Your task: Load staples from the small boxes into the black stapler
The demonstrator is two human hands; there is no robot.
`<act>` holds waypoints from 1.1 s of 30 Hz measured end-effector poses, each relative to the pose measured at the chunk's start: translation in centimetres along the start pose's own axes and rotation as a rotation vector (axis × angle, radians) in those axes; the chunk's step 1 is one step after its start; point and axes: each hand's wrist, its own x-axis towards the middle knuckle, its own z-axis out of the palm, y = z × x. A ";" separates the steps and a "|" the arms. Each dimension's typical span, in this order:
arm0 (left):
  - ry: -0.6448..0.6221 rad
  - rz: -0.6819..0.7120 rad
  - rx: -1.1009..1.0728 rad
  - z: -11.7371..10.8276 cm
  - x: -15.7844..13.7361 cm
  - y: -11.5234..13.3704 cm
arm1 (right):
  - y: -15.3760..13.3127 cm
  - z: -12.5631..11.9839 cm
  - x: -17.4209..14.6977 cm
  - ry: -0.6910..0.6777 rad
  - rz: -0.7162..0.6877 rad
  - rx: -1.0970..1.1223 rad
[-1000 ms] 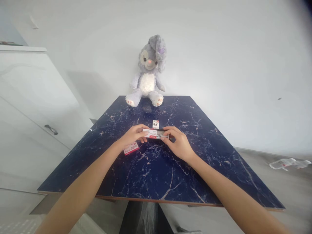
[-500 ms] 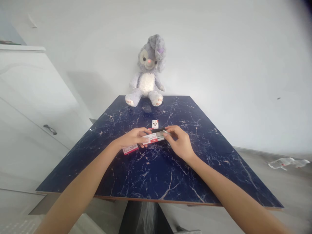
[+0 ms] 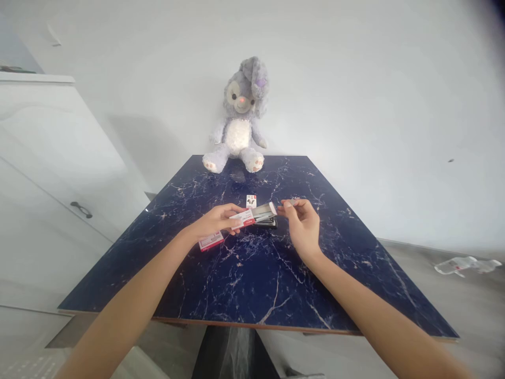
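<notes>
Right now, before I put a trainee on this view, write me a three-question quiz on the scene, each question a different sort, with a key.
1. True or false: the plush toy is lying face down on the table.

2. Where is the flat red-and-white box?
A) on the plush toy's lap
B) on the table, near the left hand
C) against the plush toy's ear

3. Fill in the blank: the printed part of the held carton is gripped by the ____ hand.

Key: 1. False; it sits upright at the far end of the table. 2. B. 3. left.
</notes>
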 end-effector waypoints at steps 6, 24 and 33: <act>0.026 0.031 -0.019 -0.2 0.1 -0.2 | -0.3 -0.2 0.0 -0.066 0.039 0.012; -0.016 0.031 -0.017 0.8 0.3 -0.2 | 0.4 0.2 -0.8 -0.350 -0.006 -0.215; -0.032 0.094 -0.029 1.0 0.7 -1.0 | 0.2 0.5 -1.6 -0.454 -0.094 -0.267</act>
